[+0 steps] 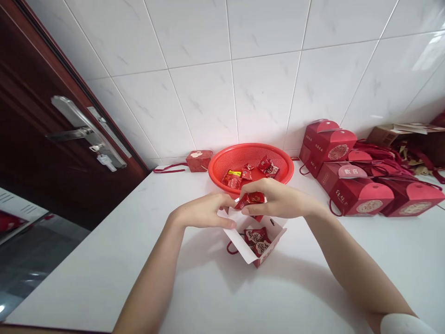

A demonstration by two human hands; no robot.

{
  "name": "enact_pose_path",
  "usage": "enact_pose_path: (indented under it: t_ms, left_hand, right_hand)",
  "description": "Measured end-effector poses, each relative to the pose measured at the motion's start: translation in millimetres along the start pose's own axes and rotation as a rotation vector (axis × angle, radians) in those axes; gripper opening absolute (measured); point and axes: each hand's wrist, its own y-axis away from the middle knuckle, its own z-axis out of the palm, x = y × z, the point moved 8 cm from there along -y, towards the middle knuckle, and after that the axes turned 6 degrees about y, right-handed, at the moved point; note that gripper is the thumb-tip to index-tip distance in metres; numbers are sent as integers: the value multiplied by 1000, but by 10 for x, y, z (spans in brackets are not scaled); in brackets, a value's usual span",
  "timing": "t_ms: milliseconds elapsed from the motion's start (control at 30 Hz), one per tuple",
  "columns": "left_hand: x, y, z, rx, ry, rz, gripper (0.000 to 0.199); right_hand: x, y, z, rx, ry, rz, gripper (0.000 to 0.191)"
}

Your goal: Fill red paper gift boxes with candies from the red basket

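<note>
A small gift box (pixel 245 248) stands with its top flaps up on the white table, its white inside facing me. Dark red wrapped sweets (pixel 257 240) with black lettering lie in it. My left hand (pixel 210 211) pinches the box's left flap between thumb and fingers. Over the far side of the box, my right hand (pixel 274 200) is closed on red wrapped candies (pixel 253 199); how many I cannot tell. A dark red cord handle (pixel 231 249) loops out at the box's left side. Just behind both hands sits a red plastic basket (pixel 251 148) with several wrapped candies (pixel 246 174) inside.
Several folded red gift boxes (pixel 361 197) with cord handles are grouped at the right, some stacked. Behind them is a cardboard box (pixel 380 136) with ribbons. A small red box (pixel 199 160) rests by the tiled wall (pixel 194 106). A dark door (pixel 41 93) is at the left.
</note>
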Motion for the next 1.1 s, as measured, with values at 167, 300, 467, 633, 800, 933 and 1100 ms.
enact_pose_path:
  t_ms: [167, 300, 467, 633, 800, 933, 1100]
  left_hand:
    - [26, 6, 10, -35, -28, -5, 38]
    - [12, 18, 18, -37, -49, -26, 39]
    - [-10, 32, 23, -28, -81, -53, 46]
    - [-18, 61, 23, -20, -85, -87, 57]
    - [-7, 68, 26, -25, -112, -89, 58]
    - [25, 91, 24, -21, -156, -88, 55]
    - [69, 185, 17, -21, -187, -101, 69]
  right_hand:
    - [-12, 64, -9, -62, 83, 6, 9]
    - [-37, 126, -104, 31, 126, 4, 9]
    - [-22, 162, -62, 24, 149, 52, 11]
    - [14, 182, -111, 100, 348, 134, 12]
    - [117, 312, -184, 19, 463, 255, 20]
    - [409, 491, -315, -60, 669, 537, 27]
    - [624, 586, -399, -87, 762, 718, 27]
